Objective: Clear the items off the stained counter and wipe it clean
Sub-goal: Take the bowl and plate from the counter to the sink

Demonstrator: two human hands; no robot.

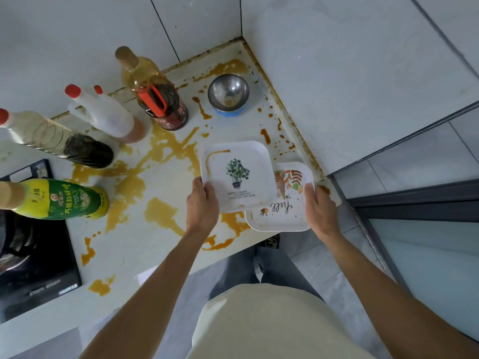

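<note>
Far to the left of both grips, four bottles stand along the back and left of the stained surface [160, 161]: a green-labelled bottle [62, 199] by the black cooktop [39, 268], a dark sauce bottle [51, 138], a white jug [103, 112] with red caps, and a tall oil bottle [153, 92], all apparently untouched and sitting in or beside orange spills. Beyond the grips, toward the corner, a steel bowl [228, 93] rests on a blue base. The left hand [202, 203] grips the near-left edge of the plant plate [237, 174], thumb on the rim and fingers curled under, holding it partly over the second plate. The right hand [320, 206] grips the right edge of the hello plate [281, 203], which overhangs the surface's front edge; this looks like stacking the two so that they can be carried off together. Just right of the right grip the surface ends at a raised stained lip and a wall, so there is little room that way; the open way out seems to be toward the person, over the front edge. Left of the left grip lies a broad spilled patch, bare of objects, so the plates could slide there, though that would smear them.
</note>
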